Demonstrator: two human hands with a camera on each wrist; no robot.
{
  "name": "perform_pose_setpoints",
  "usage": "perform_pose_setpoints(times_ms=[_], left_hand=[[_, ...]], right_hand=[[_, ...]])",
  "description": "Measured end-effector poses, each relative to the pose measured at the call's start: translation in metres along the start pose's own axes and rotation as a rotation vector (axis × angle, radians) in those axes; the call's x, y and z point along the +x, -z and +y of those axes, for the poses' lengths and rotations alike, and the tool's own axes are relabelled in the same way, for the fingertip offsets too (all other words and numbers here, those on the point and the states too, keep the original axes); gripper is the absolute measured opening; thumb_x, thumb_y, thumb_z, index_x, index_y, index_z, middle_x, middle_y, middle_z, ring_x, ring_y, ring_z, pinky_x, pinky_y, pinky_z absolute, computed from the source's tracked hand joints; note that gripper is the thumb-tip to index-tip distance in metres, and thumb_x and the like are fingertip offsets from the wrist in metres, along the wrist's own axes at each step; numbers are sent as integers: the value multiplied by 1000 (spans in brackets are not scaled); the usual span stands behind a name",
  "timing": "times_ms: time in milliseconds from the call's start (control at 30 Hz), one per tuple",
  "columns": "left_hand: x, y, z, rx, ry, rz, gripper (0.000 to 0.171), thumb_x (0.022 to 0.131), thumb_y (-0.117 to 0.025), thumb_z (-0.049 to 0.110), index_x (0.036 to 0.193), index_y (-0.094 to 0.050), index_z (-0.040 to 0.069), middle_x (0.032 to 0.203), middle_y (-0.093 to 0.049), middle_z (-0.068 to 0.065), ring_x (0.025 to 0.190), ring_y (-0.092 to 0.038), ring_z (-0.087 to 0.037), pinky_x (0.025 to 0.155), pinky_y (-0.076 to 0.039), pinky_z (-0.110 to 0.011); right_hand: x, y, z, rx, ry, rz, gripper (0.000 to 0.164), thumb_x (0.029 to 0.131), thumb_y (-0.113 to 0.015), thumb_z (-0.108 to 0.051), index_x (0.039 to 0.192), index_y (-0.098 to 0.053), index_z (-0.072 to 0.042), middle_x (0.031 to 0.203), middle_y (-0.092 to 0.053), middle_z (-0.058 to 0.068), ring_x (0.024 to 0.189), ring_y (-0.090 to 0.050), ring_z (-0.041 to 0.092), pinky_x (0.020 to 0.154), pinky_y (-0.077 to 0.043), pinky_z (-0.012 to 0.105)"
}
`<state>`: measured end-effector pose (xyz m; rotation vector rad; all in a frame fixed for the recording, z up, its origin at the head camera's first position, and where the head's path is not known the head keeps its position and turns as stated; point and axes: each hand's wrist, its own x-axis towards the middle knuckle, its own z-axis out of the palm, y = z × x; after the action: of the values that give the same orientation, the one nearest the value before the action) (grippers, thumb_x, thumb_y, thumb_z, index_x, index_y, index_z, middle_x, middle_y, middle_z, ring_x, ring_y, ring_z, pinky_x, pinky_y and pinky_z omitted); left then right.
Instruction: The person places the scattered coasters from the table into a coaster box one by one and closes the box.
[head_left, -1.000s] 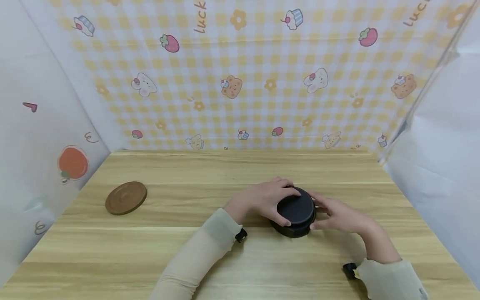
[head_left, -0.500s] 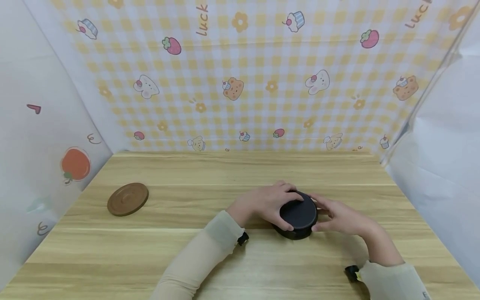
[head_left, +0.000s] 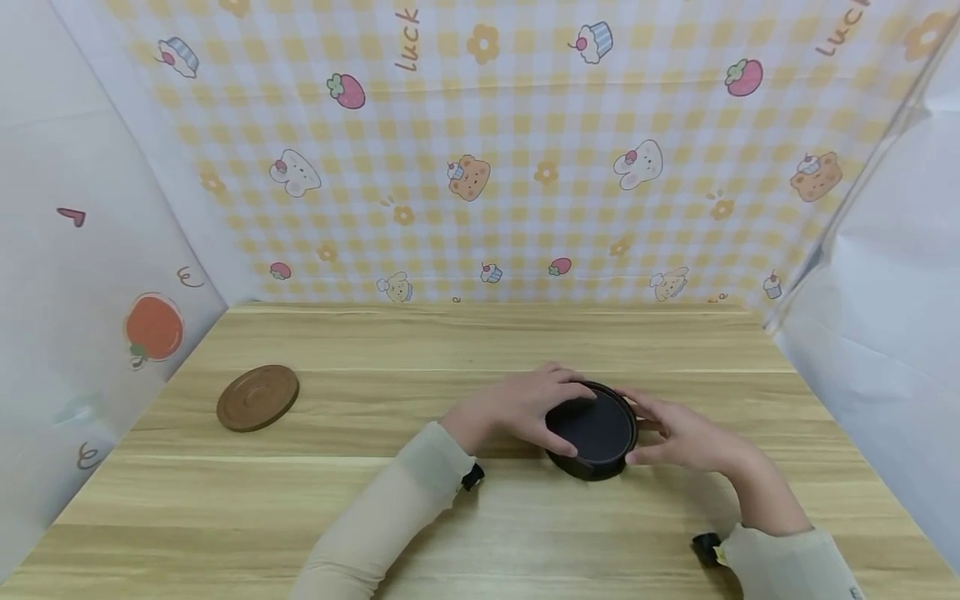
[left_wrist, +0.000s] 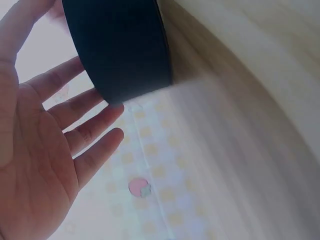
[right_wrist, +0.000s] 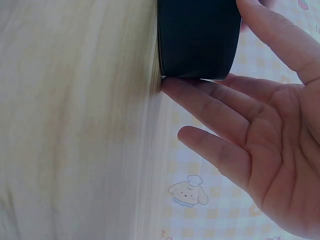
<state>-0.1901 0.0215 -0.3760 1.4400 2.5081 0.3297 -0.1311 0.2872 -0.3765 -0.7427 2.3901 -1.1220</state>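
Observation:
A low black round coaster holder (head_left: 588, 468) stands on the table, right of the middle. A flat black round coaster (head_left: 600, 429) lies level inside its rim. My left hand (head_left: 521, 408) hovers over the left side, thumb and fingers spread; in the left wrist view its fingers are loosely straight beside the dark holder wall (left_wrist: 120, 50). My right hand (head_left: 690, 433) holds the holder's right side between thumb and fingers. The right wrist view shows the thumb and fingers around the wall (right_wrist: 197, 40), the little finger apart from it.
A brown round coaster (head_left: 257, 398) with a ringed face lies on the left of the wooden table (head_left: 337, 500). A yellow checked cloth (head_left: 510, 217) hangs behind the table, and white sheets (head_left: 892, 275) stand at both sides.
The black coaster, earlier raised above the holder in my left hand, has sunk inside the rim. My left hand has loosened and shifted slightly left; the right hand stays at the holder.

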Motion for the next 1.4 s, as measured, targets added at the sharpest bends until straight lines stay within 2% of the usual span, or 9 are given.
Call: perform_pose_setpoints(times_ms=[133,267,400,633,900,1267,1400], left_hand=[[-12,-1,-11,-12,19,9,75,87,-70,53,149,-46,19,156,-40,-5,146,-35,-21,116,-36,-35],[-31,2,-22,-15,43,11,72,89,-69,49,149,-45,16,156,-41,-8,146,-37,-23,118,-34,-39],[-55,6,-33,-27,72,41,70,91,-69,44,148,-46,11,154,-43,-12,144,-39,-26,117,-34,-42],[-99,13,-53,-26,190,92,67,91,-70,40,146,-48,9,153,-44,-14,143,-40,-30,116,-35,-47],[-150,14,-79,1,246,180,62,92,-69,35,141,-52,2,146,-50,-20,138,-45,-36,113,-37,-51],[-221,18,-113,-28,408,221,61,94,-67,32,141,-51,-2,145,-49,-24,137,-42,-44,111,-35,-59],[-245,23,-119,-10,461,233,59,94,-68,31,139,-52,-3,143,-52,-24,135,-42,-46,109,-36,-61]], right_hand=[[0,0,-1,8,3,2,91,88,-75,-23,154,-20,9,148,-38,38,124,-54,53,100,-40,68],[-1,-1,-1,12,9,5,92,88,-76,-22,153,-21,10,147,-39,39,123,-54,54,100,-39,69],[-1,-1,-1,-1,-4,14,93,87,-77,-24,153,-21,9,147,-39,38,124,-54,53,101,-38,68],[0,0,-1,-11,-28,15,93,87,-77,-25,154,-21,7,147,-40,36,124,-55,51,102,-38,69],[0,-2,0,6,-6,5,93,88,-76,-23,155,-19,7,148,-39,36,123,-56,51,101,-40,65],[0,-2,0,-11,-15,11,93,88,-76,-24,155,-19,6,147,-41,36,122,-57,50,100,-41,66],[0,-2,1,-21,-19,8,93,88,-75,-26,155,-20,6,148,-40,36,122,-57,50,100,-41,65]])
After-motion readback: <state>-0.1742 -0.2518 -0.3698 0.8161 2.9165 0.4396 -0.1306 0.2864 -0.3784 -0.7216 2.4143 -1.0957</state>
